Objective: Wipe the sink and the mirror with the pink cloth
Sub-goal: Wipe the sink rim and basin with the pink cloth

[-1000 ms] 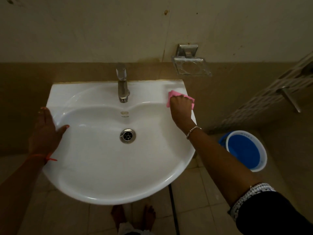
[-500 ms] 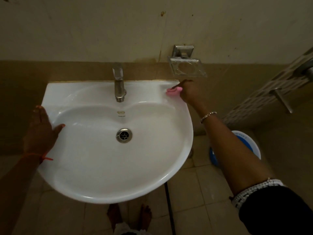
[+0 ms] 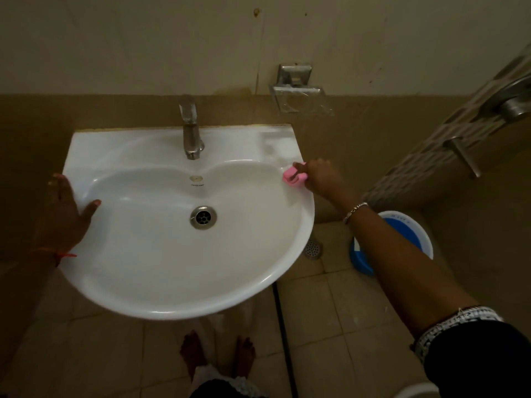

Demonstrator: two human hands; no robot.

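This was a bathroom, small and dimly lit, most likely in a home. A white ceramic sink [image 3: 143, 277] was fixed against the wall [image 3: 143, 47], with a single metal tap [image 3: 191, 130] at its back edge and a round steel drain [image 3: 203, 217] in the bowl. A clear soap dish [image 3: 300, 100] on a metal bracket hung from the wall just above the sink's right corner. The lower wall was faced in brown tile [image 3: 359, 133], and a patterned tile strip [image 3: 416, 162] ran along the side wall, where a metal fitting [image 3: 462, 159] stuck out. The floor [image 3: 330, 311] was laid with pale tiles and had a small floor drain [image 3: 313, 249] beside a blue bucket [image 3: 408, 234]. Bare feet [image 3: 192, 354] stood under the sink.
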